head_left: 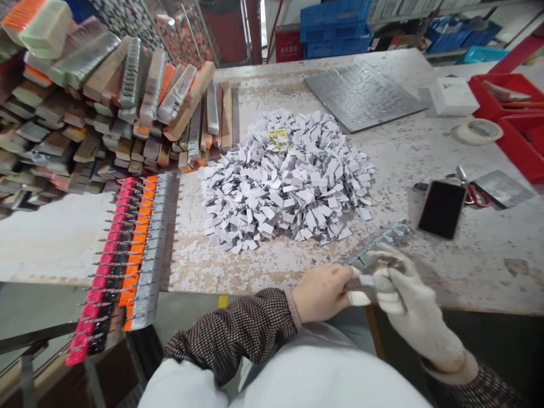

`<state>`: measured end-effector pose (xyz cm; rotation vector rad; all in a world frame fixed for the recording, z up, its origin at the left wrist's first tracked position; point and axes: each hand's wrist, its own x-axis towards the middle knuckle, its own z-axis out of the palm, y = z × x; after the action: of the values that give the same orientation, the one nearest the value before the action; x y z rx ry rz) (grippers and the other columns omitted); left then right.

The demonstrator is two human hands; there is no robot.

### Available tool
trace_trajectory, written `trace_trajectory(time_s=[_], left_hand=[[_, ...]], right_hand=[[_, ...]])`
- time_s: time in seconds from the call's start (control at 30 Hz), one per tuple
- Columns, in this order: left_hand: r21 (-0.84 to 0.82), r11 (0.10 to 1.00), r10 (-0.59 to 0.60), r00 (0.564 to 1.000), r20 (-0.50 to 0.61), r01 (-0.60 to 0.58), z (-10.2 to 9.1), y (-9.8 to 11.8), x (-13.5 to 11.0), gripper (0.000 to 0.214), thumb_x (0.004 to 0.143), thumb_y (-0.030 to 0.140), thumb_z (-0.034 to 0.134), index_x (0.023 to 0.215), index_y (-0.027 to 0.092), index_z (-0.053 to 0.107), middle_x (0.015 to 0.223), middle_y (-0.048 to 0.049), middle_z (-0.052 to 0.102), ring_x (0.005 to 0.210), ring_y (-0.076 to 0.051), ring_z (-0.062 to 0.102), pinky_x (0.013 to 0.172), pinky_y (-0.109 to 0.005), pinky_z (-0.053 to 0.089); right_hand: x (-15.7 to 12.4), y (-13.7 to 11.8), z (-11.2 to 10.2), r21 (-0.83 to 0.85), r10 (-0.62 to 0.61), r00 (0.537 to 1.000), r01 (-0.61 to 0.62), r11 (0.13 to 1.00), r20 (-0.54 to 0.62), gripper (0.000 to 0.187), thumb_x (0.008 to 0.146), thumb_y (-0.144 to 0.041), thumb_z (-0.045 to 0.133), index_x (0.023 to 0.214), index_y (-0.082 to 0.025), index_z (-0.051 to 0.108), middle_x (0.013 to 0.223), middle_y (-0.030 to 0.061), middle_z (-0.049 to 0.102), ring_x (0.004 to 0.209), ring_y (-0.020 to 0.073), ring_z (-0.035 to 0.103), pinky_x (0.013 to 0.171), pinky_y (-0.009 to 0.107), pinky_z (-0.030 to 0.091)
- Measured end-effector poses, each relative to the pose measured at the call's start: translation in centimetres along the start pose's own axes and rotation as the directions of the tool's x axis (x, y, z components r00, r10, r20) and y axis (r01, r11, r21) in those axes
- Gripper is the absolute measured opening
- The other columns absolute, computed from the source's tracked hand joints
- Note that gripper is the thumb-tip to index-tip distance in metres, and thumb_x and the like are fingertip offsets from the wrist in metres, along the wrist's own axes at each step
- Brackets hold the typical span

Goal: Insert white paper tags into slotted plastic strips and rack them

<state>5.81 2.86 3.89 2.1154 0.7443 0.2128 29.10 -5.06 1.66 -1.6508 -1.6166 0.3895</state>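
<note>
Far to the left of the hands we see a row of pink and orange pieces (123, 255). Up past the hands sits a big pile of white paper tags (284, 181). The bare left hand (321, 292) and the gloved right hand (408, 300) touch each other. Both pinch the near end of a grey metal strip (382, 243), which lies on the table just above them. Up to the right lies a black phone (442, 208).

I look over a worn, paint-flaked worktable (425, 153) filling the frame, blue crates (335, 25) stacked at top centre, red bins (482, 105) along the right edge.
</note>
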Motion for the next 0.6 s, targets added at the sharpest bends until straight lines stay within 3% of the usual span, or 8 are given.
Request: trace_trajectory(time_s=[0.1,0.13,0.23,0.33,0.47,0.6], left_hand=[[0.241,0.966,-0.088,0.996,-0.015,0.089,0.1,-0.8,0.3,0.073,0.100,0.061,0.080,0.150,0.013,0.058,0.132,-0.0193,0.072,0.125,-0.037,0.069,0.104,-0.047,0.060],[0.285,0.952,-0.115,0.993,0.003,0.109,0.2,-1.0,0.3,0.076,0.101,0.062,0.079,0.153,0.012,0.056,0.135,-0.0201,0.071,0.128,-0.038,0.068,0.105,-0.049,0.060],[0.340,0.931,-0.162,0.985,0.059,0.132,0.6,-1.4,0.2,0.066,0.107,0.058,0.071,0.152,0.013,0.058,0.131,-0.0178,0.073,0.124,-0.036,0.069,0.103,-0.048,0.061],[0.356,0.924,-0.164,0.985,0.043,0.139,1.2,-1.4,0.1,0.061,0.110,0.057,0.067,0.153,0.015,0.058,0.130,-0.0162,0.073,0.121,-0.034,0.070,0.103,-0.047,0.060],[0.369,0.917,-0.160,0.987,-0.002,0.150,2.0,-1.5,0.2,0.054,0.111,0.056,0.064,0.148,0.016,0.060,0.131,-0.0153,0.073,0.121,-0.033,0.071,0.104,-0.047,0.059],[0.364,0.921,-0.148,0.989,-0.003,0.139,2.3,-1.7,0.2,0.054,0.111,0.056,0.064,0.147,0.015,0.060,0.129,-0.0151,0.074,0.120,-0.034,0.071,0.104,-0.048,0.058]], right_hand=[[3.5,2.0,-0.7,-0.264,-0.118,0.993,0.109,0.958,-0.020,0.023,0.098,-0.034,0.076,0.078,-0.024,0.070,0.134,0.0134,0.078,0.147,0.0404,0.061,0.130,0.065,0.044],[4.3,2.5,-0.8,-0.388,-0.202,0.979,0.193,0.901,0.018,0.022,0.098,-0.032,0.075,0.079,-0.023,0.071,0.130,0.0140,0.080,0.146,0.0410,0.062,0.130,0.066,0.043],[5.6,2.9,-0.6,-0.652,-0.409,0.888,0.438,0.619,0.208,0.018,0.102,-0.026,0.069,0.088,-0.018,0.077,0.123,0.0172,0.081,0.136,0.0390,0.068,0.123,0.062,0.051],[6.1,2.1,-0.6,-0.696,-0.398,0.850,0.517,0.499,0.345,0.016,0.099,-0.018,0.066,0.091,-0.019,0.080,0.118,0.0176,0.082,0.134,0.0384,0.069,0.122,0.060,0.051],[7.4,1.6,-0.7,-0.628,-0.300,0.834,0.548,0.552,0.464,0.018,0.096,-0.017,0.062,0.089,-0.020,0.079,0.115,0.0195,0.081,0.135,0.0415,0.066,0.125,0.066,0.045],[8.0,2.8,-0.4,-0.501,-0.297,0.846,0.509,0.700,0.444,0.018,0.092,-0.022,0.061,0.094,-0.024,0.079,0.115,0.0174,0.081,0.136,0.0414,0.067,0.129,0.068,0.039]])
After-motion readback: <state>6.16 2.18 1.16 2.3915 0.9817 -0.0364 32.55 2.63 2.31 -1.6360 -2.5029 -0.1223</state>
